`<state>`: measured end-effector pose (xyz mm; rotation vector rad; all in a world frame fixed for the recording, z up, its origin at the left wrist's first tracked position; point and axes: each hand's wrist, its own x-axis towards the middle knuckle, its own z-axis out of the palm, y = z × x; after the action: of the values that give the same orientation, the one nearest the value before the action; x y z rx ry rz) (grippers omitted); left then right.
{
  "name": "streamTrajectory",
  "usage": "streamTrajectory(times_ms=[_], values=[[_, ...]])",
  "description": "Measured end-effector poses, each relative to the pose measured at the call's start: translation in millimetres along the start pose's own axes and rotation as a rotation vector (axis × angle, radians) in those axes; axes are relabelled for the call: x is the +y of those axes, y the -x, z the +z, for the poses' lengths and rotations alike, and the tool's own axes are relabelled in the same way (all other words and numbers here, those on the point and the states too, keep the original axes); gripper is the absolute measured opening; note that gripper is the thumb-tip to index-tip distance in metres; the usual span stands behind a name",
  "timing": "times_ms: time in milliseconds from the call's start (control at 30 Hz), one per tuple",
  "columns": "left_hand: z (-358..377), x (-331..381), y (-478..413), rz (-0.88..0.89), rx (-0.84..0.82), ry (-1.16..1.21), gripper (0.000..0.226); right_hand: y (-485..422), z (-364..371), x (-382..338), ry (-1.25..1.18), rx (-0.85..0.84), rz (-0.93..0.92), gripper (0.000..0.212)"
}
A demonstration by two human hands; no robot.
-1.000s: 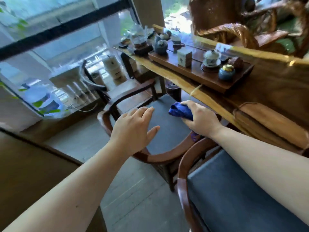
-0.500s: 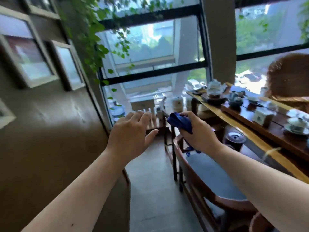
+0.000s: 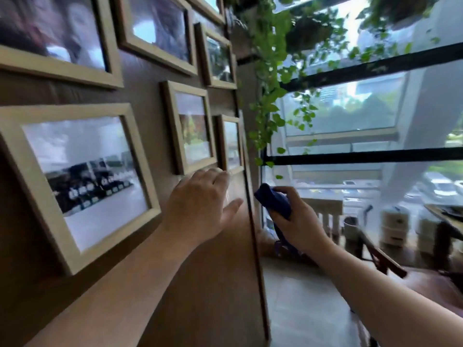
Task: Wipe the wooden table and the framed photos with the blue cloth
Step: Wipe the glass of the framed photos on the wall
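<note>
**Turning from the table to the wall of frames**

Swung leftward since the earlier frame, the view now fills with the brown wall and its pictures, where half a second ago the window and the tea table held the centre; both hands have come up with it.

At centre frame the left hand (image 3: 200, 206) is spread, fingers apart and holding nothing, its fingertips (image 3: 220, 174) reaching to the lower edge of the small frame (image 3: 231, 144) by the wall's corner; whether they actually touch it cannot be told through the blur. The open palm looks set to steady a frame or feel for the wall while the other hand does the wiping; that is a judgement only.

Right of centre, the right hand (image 3: 298, 221) is closed around the blue cloth (image 3: 274, 200); the cloth is bunched into a pad that pokes out above the thumb toward the wall, with a tail hanging below the fist; held so, a clean face is ready to press on glass. It hangs just beside the wall's edge, not yet on any frame.

Outward, the framed photos hang in rows over the upper left and middle left; the largest (image 3: 82, 179) sits at left, a tall one (image 3: 191, 126) just above the left hand. Trailing ivy (image 3: 273, 78) drops at upper centre beside the window (image 3: 363, 116). The wooden table (image 3: 446, 211) shows only as a sliver at the right edge; the frames appear to be the step at hand.
</note>
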<state>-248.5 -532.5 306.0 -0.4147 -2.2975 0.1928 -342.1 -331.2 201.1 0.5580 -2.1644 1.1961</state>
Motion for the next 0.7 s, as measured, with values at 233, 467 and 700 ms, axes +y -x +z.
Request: streamTrajectory(times_ms=[233,467,700], values=[[-22,-58,-75,-0.056,-0.065,-0.344,0.062,-105,27,-1,-0.158,-0.028,-0.149,0.044],[-45,-99,-134,-0.086,-0.114,-0.644,0.063,-218,46,-31,-0.204,0.003,-0.300,0.041],[-32,-118,-170,-0.091,-0.140,-0.741,0.073,-265,75,-71,-0.202,0.038,-0.389,0.045]])
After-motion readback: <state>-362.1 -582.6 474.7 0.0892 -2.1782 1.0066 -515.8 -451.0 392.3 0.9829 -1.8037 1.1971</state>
